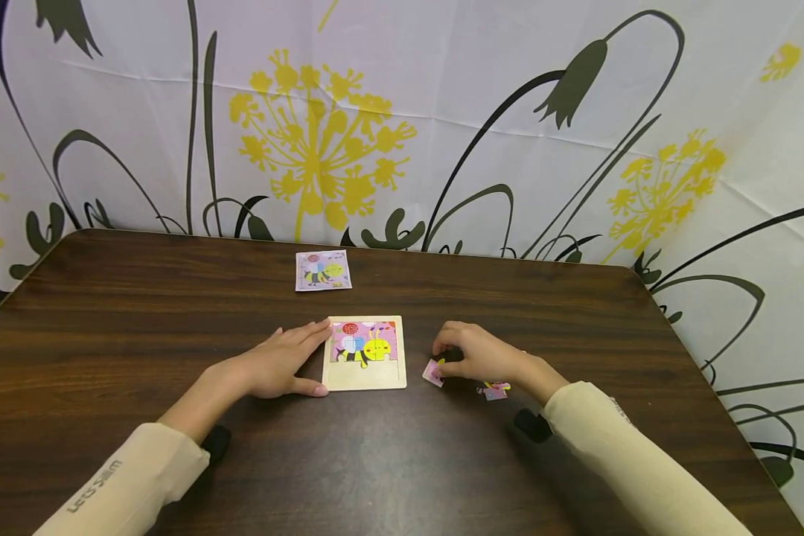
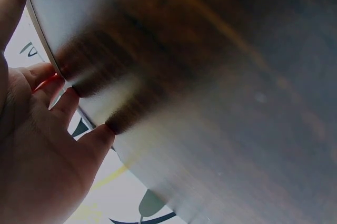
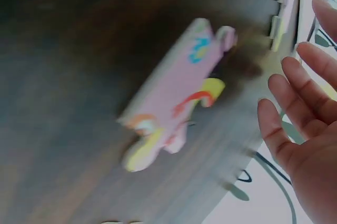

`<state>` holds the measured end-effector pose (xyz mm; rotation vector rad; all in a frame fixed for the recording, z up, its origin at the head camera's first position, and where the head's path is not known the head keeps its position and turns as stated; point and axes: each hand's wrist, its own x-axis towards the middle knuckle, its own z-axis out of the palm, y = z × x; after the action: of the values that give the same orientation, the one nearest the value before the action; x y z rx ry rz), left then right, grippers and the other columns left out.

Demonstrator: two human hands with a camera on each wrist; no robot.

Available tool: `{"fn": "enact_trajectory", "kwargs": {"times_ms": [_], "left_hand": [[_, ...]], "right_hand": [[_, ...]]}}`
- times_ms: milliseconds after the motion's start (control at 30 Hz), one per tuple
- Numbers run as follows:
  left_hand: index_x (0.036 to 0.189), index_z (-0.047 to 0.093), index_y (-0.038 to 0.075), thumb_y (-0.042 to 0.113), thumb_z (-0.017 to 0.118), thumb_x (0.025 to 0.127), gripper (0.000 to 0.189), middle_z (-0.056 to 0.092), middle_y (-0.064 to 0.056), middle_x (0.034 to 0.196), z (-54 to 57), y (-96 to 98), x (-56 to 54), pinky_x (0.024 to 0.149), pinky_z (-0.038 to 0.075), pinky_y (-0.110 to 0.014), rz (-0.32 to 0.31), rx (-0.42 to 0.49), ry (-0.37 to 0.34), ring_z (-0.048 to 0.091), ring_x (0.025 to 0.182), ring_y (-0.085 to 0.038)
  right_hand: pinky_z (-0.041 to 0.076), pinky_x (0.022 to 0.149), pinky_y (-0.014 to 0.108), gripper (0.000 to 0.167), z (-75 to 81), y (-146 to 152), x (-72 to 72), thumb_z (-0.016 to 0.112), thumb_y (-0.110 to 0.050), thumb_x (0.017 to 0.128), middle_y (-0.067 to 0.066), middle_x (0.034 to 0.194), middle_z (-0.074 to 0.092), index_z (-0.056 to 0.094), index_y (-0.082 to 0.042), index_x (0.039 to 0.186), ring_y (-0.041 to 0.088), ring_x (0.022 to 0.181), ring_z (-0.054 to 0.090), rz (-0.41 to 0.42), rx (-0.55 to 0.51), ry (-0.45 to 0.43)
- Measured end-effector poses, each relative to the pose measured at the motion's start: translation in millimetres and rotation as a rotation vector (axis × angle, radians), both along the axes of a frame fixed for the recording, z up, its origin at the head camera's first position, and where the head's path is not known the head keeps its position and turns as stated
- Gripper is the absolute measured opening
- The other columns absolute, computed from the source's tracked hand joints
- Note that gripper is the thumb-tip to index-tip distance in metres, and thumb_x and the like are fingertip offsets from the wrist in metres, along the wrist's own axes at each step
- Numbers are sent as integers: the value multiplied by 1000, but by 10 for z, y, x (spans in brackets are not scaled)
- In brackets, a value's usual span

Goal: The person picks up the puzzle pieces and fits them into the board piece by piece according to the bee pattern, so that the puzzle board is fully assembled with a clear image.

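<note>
Well, your left hand, fingers spread, touches square pale-wood puzzle frame, probably steadying it; your right hand, fingers loosely parted, at flat pink jigsaw piece.

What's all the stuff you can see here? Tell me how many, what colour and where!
table: 1, dark brown, under the board
backdrop: 1, white with yellow and dark plants, behind the table
card: 1, pink with a bee picture, beyond the board
board: 1, pale wood, between the hands
fitted pieces: several, pink, yellow and black, in the board
loose piece: 1, mostly pink, right of the board
other loose pieces: number unclear, mostly pink, near the right wrist
dark objects: 2, black, one under each wrist
sleeves: 2, cream, on the arms
left hand: 1, bare, at the board
right hand: 1, bare, at the loose piece
</note>
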<state>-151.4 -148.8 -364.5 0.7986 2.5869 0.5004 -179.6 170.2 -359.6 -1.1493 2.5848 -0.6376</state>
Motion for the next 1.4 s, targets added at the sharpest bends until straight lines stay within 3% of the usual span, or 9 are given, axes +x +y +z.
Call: {"fn": "enact_trajectory", "kwargs": {"times_ms": [300, 733, 1067, 1400], "left_hand": [[142, 23, -2, 48, 63, 81, 88, 17, -22, 148, 8, 7, 12, 100, 13, -63, -4, 8, 1, 19, 133, -40], [143, 23, -1, 48, 63, 80, 89, 17, -21, 148, 7, 3, 14, 100, 13, -63, 2, 3, 1, 19, 133, -40], [142, 23, -2, 47, 63, 81, 89, 17, -22, 148, 22, 5, 11, 100, 13, -64, -1, 5, -2, 19, 132, -41], [142, 23, -2, 47, 64, 80, 89, 17, -22, 148, 12, 5, -1, 100, 13, -64, 0, 6, -5, 18, 133, -41]], "right_hand": [[45, 79, 32, 25, -72, 100, 136, 75, -24, 76, -1, 91, 55, 64, -7, 90, 16, 89, 50, -48, -3, 25], [42, 74, 33, 28, -171, 74, 220, 77, -27, 74, -1, 90, 54, 65, -8, 90, 16, 86, 48, -100, 10, 173], [43, 78, 33, 22, -174, 98, 217, 74, -13, 77, 1, 92, 54, 64, -5, 94, 18, 89, 49, -55, -39, 164], [42, 80, 33, 24, -185, 127, 199, 74, -14, 77, 1, 95, 53, 63, -6, 97, 18, 92, 47, -47, -33, 124]]}}
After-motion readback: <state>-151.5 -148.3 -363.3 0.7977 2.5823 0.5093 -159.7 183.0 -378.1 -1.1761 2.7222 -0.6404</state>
